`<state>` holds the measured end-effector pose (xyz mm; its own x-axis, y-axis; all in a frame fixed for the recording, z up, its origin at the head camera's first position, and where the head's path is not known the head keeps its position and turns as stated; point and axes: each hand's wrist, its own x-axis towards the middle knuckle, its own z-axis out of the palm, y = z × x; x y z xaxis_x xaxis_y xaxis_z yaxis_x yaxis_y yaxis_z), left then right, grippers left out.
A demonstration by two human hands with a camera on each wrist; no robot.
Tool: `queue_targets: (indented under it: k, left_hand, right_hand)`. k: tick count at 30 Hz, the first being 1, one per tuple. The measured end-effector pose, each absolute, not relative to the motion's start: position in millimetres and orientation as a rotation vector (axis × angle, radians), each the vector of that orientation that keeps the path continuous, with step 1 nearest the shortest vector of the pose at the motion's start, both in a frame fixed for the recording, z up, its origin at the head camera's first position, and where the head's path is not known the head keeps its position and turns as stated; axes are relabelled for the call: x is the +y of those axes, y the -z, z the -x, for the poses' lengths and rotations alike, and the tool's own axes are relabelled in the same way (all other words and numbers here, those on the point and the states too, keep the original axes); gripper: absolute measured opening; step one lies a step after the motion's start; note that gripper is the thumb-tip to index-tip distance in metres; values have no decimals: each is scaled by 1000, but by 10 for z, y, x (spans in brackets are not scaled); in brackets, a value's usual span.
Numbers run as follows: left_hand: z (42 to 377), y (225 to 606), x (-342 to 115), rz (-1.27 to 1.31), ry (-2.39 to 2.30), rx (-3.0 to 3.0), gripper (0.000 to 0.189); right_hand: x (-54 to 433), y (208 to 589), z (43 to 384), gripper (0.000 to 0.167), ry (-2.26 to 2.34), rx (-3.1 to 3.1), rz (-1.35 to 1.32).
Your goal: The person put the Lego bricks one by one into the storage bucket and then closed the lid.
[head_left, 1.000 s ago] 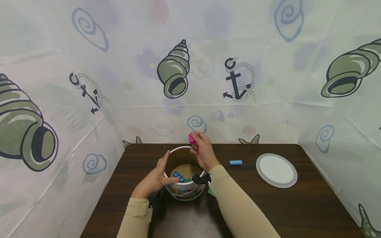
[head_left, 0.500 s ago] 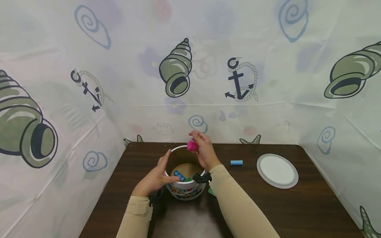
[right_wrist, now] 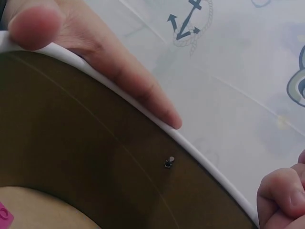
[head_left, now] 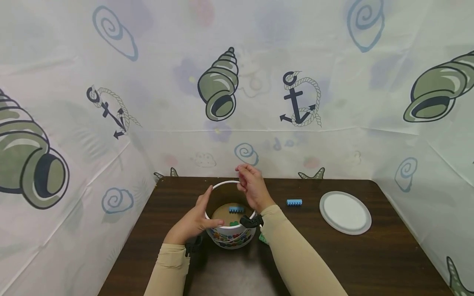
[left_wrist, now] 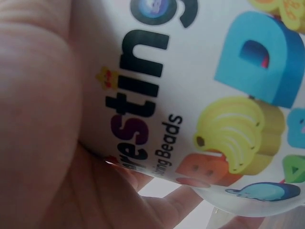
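Note:
My left hand (head_left: 194, 220) grips the left side of a white bucket (head_left: 230, 241), its index finger straight along the rim. In the left wrist view, bead pictures and letters cover the bucket wall. Over the bucket's right rim, my right hand (head_left: 253, 187) holds nothing, with fingers loosely bent. A blue toy brick (head_left: 236, 209) and a green piece (head_left: 234, 223) lie inside. The right wrist view shows a pink block (right_wrist: 5, 215) at the bucket's bottom; it is hidden in the head view.
Another blue brick (head_left: 294, 202) lies on the dark wooden table (head_left: 307, 255), right of the bucket. Farther right is a white round lid or plate (head_left: 345, 213). A light green piece (head_left: 263, 238) shows partly behind the right forearm. A printed cloth (head_left: 266, 102) surrounds the table.
My right hand has let go of the pink block, which dropped into the bucket. The blue brick inside has shifted right and turned. My left hand keeps its grip.

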<state>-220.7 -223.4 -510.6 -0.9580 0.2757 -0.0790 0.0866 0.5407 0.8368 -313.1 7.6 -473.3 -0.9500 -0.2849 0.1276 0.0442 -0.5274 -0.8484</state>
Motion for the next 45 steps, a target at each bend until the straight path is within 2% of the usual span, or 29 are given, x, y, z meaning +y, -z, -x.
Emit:
queue_targets:
  k: [15,25,29,36,45]
  left_hand:
    - [2195,5091,-2239,-323,-1376,2583,132]
    - [2188,5064,-2213,-322,-1379,2580,134]
    - [2178,5073,-2223,-316,-1371,2593,133]
    - [2132,5073,-2278,-280,-1344,2599,134]
    - [2160,5089,-2233,-269,-1389,2571,133]
  right_hand:
    - [154,4766,3142,24,2362,1340,649]
    - [287,4802,3108,23,2589,1092,726]
    - [397,4864,3043,24,2629,1210,768]
    - [737,5094,2833,38,2450,1688,679]
    - [1671,5212,2773,26,2296,2005,366]
